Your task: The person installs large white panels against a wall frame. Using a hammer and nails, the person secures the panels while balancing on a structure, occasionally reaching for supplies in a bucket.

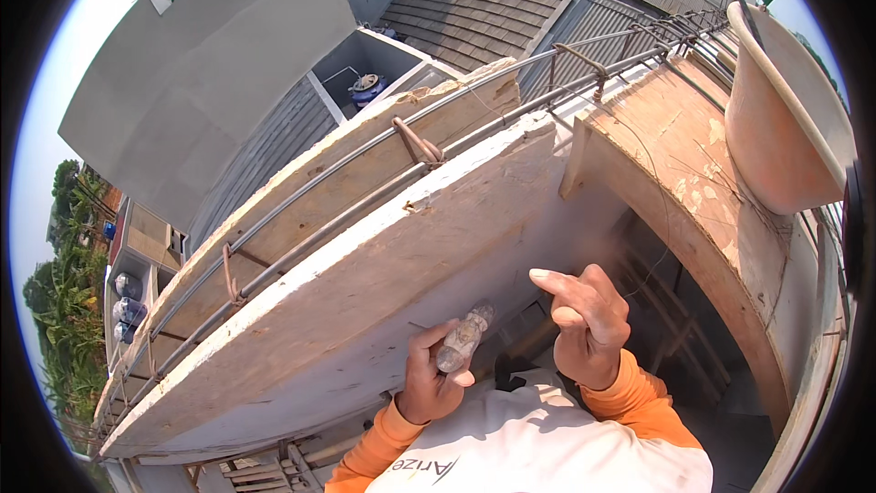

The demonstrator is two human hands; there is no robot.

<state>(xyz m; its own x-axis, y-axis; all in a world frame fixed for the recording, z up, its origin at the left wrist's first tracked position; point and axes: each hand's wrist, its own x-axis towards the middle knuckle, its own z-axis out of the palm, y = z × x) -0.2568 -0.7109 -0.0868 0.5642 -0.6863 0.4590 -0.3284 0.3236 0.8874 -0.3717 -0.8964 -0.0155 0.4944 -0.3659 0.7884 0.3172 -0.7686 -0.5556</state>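
My left hand [427,382] is wrapped around a hammer [465,338], whose stubby, worn grey head points up and away. Its handle is hidden by the hand and the shirt. A thin nail-like piece [418,325] sticks out beside the left fingers. To the right, my right hand [593,329] is raised with its index finger stretched to the left and the other fingers partly curled; nothing shows in it. Both hands are in front of my body, on the near side of a long wooden formwork board [365,283], not touching it.
Steel bars [319,219] with bent stirrups run between the near board and a far board [356,164]. A curved plywood form [680,164] arches at right, with an orange-white basin [785,110] on it. Dark space with wooden poles [675,319] lies below. Neighbouring roofs [474,9] stand beyond.
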